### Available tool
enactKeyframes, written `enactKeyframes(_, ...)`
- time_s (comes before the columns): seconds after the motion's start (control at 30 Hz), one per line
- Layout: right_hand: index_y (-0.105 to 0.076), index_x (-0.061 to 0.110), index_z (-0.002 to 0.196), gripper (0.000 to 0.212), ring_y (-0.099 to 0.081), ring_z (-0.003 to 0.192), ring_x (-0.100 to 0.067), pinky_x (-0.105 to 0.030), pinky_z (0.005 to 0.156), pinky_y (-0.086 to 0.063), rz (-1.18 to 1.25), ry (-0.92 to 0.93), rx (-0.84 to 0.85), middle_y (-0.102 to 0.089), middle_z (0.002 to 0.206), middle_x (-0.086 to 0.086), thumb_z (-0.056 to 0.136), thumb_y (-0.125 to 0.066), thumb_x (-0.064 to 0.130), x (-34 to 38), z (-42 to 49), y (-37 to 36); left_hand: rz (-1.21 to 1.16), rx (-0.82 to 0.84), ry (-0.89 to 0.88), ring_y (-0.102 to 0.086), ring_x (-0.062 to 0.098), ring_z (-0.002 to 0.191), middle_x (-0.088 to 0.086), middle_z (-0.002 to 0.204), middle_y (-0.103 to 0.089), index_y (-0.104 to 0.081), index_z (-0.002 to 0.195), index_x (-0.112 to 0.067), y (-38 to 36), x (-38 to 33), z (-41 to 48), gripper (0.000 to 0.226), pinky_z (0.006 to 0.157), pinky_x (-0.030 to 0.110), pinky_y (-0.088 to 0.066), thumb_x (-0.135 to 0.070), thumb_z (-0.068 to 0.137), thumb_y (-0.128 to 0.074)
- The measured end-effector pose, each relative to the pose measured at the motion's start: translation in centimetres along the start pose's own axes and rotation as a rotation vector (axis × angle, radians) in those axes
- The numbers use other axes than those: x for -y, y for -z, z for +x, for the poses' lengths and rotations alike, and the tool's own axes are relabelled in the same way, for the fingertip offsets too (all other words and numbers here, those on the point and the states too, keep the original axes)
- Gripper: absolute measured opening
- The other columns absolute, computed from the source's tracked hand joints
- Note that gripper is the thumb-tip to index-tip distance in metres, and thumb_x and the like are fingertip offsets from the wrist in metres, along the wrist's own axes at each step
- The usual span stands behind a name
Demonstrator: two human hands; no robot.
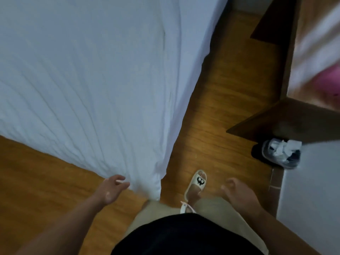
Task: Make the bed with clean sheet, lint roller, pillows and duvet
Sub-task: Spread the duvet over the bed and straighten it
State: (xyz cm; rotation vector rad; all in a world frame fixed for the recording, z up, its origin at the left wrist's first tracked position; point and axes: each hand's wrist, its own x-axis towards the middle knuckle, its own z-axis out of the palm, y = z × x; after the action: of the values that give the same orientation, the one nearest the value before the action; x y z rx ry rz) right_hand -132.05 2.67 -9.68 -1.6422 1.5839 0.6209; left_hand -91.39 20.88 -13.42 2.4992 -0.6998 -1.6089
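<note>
Sheet [92,80] looks soft and floppy, so pinch that hanging corner [153,187] with your left hand [112,188], open and empty right beside it.

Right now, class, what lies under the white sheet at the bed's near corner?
Only the white sheet shows, draped over the corner down to the wooden floor. Whatever it covers is fully hidden.

Your left hand [113,189], at seven o'clock, points toward one o'clock with fingers loosely spread. Your right hand [237,192], at five o'clock, is blurred, its fingers relaxed.
</note>
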Motion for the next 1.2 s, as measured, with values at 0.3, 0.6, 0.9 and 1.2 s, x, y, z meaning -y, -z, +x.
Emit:
enactKeyframes(0.3,-0.051,0.02,0.14,0.05,-0.054,0.126,-0.017,-0.03,0.1,-0.043,0.078,0.167,-0.032,-0.058,0.137,0.0,0.099,-0.056,0.047,6.7,13.2,21.3,-0.239,-0.103,0.024,-0.07,0.015,0.085,-0.001,0.098,-0.072,-0.065,0.109,-0.025,-1.2,-18.3,3.5,0.027,0.084,0.039,-0.055,-0.041,0.088,-0.068)
enactKeyframes(0.6,-0.051,0.025,0.139,0.044,-0.052,0.123,-0.015,-0.035,0.103,-0.041,0.236,0.13,-0.135,-0.056,0.132,0.005,0.099,-0.056,0.043,13.9,26.8,42.0,-0.078,0.022,0.087,-0.065,0.022,0.08,0.006,0.091,-0.066,-0.069,0.105,-0.015,9.3,-36.0,19.2,0.034,0.058,0.027,-0.04,-0.041,0.084,-0.074)
enactKeyframes(0.9,-0.058,0.021,0.13,0.045,-0.061,0.102,-0.014,-0.04,0.101,-0.047,0.285,-0.141,-0.056,-0.063,0.111,0.007,0.096,-0.058,0.05,11.8,40.8,55.2,-0.106,-0.136,-0.272,-0.07,0.02,0.088,0.001,0.098,-0.072,-0.068,0.103,-0.027,24.9,-71.1,33.7,0.031,0.077,0.031,-0.052,-0.048,0.081,-0.069)
enactKeyframes(1.2,-0.055,0.025,0.135,0.044,-0.056,0.116,-0.014,-0.029,0.09,-0.046,0.119,0.145,-0.033,-0.06,0.129,0.004,0.097,-0.059,0.046,23.3,59.6,76.1,-0.259,-0.131,-0.072,-0.069,0.019,0.082,0.003,0.094,-0.071,-0.068,0.105,-0.024,23.3,-82.3,40.5,0.025,0.067,0.027,-0.048,-0.042,0.088,-0.071)
